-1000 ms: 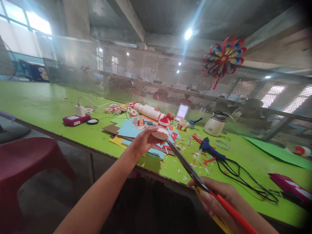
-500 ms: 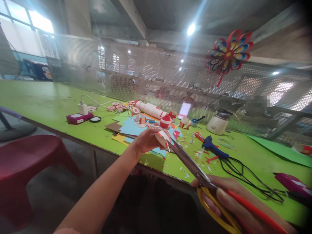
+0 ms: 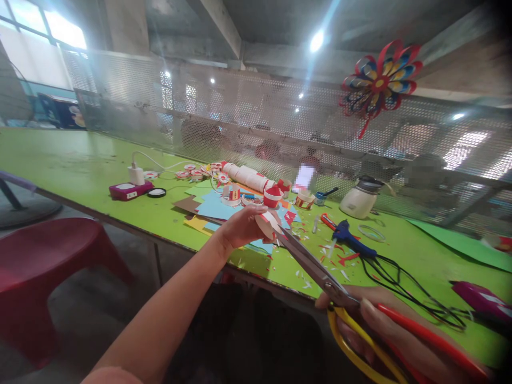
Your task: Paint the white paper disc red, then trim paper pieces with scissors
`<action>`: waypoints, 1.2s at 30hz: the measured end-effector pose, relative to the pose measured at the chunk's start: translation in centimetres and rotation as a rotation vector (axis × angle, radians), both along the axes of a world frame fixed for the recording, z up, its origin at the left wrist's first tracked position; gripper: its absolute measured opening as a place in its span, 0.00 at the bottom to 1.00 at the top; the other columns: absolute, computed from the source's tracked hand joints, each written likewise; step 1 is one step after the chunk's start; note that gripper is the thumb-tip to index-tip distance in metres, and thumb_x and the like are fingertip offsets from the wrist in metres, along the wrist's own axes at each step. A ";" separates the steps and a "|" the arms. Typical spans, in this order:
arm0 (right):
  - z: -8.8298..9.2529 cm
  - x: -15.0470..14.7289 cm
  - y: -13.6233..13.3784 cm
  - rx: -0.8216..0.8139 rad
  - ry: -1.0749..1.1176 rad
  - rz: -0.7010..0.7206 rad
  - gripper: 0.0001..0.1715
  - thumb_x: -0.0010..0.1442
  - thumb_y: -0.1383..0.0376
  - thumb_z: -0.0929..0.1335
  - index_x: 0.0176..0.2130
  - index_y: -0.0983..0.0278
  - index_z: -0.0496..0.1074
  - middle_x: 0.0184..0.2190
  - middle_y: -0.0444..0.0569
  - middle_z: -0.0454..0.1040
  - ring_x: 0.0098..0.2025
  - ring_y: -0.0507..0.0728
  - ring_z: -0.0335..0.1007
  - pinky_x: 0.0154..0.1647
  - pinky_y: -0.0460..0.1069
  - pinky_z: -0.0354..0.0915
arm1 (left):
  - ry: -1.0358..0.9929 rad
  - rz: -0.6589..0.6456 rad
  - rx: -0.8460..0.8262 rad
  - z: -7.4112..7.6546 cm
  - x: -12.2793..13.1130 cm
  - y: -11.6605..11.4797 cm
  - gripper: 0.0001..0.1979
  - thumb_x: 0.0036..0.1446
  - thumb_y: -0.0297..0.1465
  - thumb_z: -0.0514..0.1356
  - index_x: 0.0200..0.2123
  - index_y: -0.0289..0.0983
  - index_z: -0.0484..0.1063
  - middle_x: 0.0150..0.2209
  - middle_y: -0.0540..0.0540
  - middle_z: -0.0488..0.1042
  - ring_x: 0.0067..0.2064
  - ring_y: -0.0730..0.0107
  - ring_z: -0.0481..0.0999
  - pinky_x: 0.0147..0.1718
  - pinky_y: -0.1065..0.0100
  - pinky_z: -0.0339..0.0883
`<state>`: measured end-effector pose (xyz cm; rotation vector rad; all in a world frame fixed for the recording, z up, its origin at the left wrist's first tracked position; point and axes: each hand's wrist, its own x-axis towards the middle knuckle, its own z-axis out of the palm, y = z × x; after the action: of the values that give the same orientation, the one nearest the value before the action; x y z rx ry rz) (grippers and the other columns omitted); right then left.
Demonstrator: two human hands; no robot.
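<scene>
My left hand pinches a small curved piece of white paper cup above the table's front edge. In my right hand is a large pair of scissors, with one yellow and one red handle. The scissors point up and left, their tips at the right edge of the cup piece. Whether the tips are cutting into it, I cannot tell. Just behind my left hand stand a red-and-white paper cup and sheets of coloured paper. Paper scraps lie beneath the blades.
A blue glue gun with a black cord lies to the right, near a cream kettle. Stacked paper cups lie at the back. A magenta power strip is at left. A red stool stands in front.
The scissor blades have drawn closer together at the tips. My right hand has shifted slightly to the right, while my left hand keeps its hold on the cup piece.
</scene>
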<state>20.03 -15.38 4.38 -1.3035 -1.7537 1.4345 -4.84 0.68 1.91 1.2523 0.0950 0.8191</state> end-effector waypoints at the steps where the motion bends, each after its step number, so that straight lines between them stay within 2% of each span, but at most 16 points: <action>1: -0.1 0.1 0.2 -0.006 0.009 0.039 0.32 0.60 0.42 0.61 0.45 0.64 0.73 0.24 0.47 0.67 0.23 0.50 0.61 0.21 0.44 0.58 | 0.003 -0.002 0.006 0.0 0.0 0.0 0.21 0.48 0.46 0.58 0.27 0.30 0.72 0.22 0.44 0.70 0.22 0.72 0.67 0.23 0.68 0.57; 3: -0.2 0.3 0.6 -0.018 0.045 0.105 0.31 0.62 0.44 0.60 0.45 0.65 0.73 0.21 0.45 0.65 0.21 0.49 0.59 0.18 0.43 0.56 | 0.013 -0.007 0.012 -0.1 0.0 0.0 0.21 0.48 0.45 0.58 0.27 0.30 0.72 0.23 0.44 0.71 0.23 0.72 0.67 0.24 0.68 0.57; 6: -0.3 0.4 0.8 -0.052 0.132 0.130 0.29 0.65 0.46 0.58 0.44 0.66 0.73 0.18 0.43 0.63 0.18 0.47 0.56 0.18 0.42 0.54 | 0.012 -0.006 0.009 -0.2 0.0 0.1 0.20 0.48 0.45 0.58 0.28 0.31 0.72 0.23 0.44 0.72 0.23 0.71 0.69 0.24 0.68 0.58; 13: -0.2 0.0 0.1 -0.234 0.203 0.039 0.36 0.60 0.39 0.58 0.45 0.64 0.73 0.20 0.44 0.65 0.19 0.47 0.57 0.18 0.41 0.54 | 0.002 0.002 -0.026 -0.3 0.1 0.2 0.18 0.47 0.43 0.59 0.29 0.31 0.71 0.24 0.44 0.73 0.23 0.70 0.70 0.24 0.68 0.60; 19: -0.6 -0.8 0.1 -0.242 0.203 -0.014 0.36 0.58 0.38 0.61 0.43 0.65 0.73 0.20 0.43 0.66 0.19 0.47 0.59 0.19 0.41 0.55 | -0.018 -0.020 0.013 -0.2 0.0 0.1 0.19 0.47 0.44 0.58 0.28 0.31 0.72 0.24 0.43 0.73 0.24 0.70 0.69 0.24 0.68 0.59; 23: -0.7 -1.0 0.2 -0.283 0.257 0.013 0.33 0.61 0.41 0.59 0.43 0.65 0.73 0.21 0.44 0.66 0.20 0.47 0.59 0.20 0.42 0.56 | 0.000 -0.031 0.050 -0.3 0.0 0.2 0.20 0.47 0.44 0.56 0.28 0.31 0.72 0.26 0.41 0.73 0.25 0.69 0.69 0.25 0.68 0.59; 27: -1.1 -0.6 0.3 -0.225 0.262 0.038 0.29 0.65 0.46 0.58 0.44 0.65 0.73 0.21 0.45 0.67 0.21 0.47 0.60 0.21 0.42 0.57 | 0.013 -0.033 0.042 -0.2 0.0 0.2 0.21 0.46 0.45 0.55 0.28 0.31 0.72 0.26 0.41 0.72 0.25 0.70 0.68 0.25 0.68 0.58; 33: -2.1 -0.1 0.4 -0.327 0.215 -0.106 0.23 0.63 0.48 0.63 0.46 0.62 0.72 0.25 0.44 0.71 0.26 0.49 0.66 0.26 0.43 0.62 | 0.009 -0.042 0.049 0.1 0.1 0.0 0.21 0.45 0.45 0.55 0.28 0.31 0.72 0.25 0.42 0.70 0.25 0.70 0.66 0.24 0.68 0.57; 36: -2.2 -0.1 0.5 -0.309 0.162 -0.131 0.25 0.61 0.46 0.63 0.46 0.62 0.72 0.23 0.44 0.70 0.24 0.50 0.67 0.25 0.44 0.63 | 0.018 -0.044 0.051 0.1 0.1 -0.1 0.21 0.45 0.45 0.55 0.27 0.31 0.72 0.25 0.42 0.70 0.25 0.70 0.66 0.25 0.68 0.57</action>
<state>19.95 -14.89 2.16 -1.3824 -1.3553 1.7302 -4.73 0.61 2.00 1.3055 0.0613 0.7761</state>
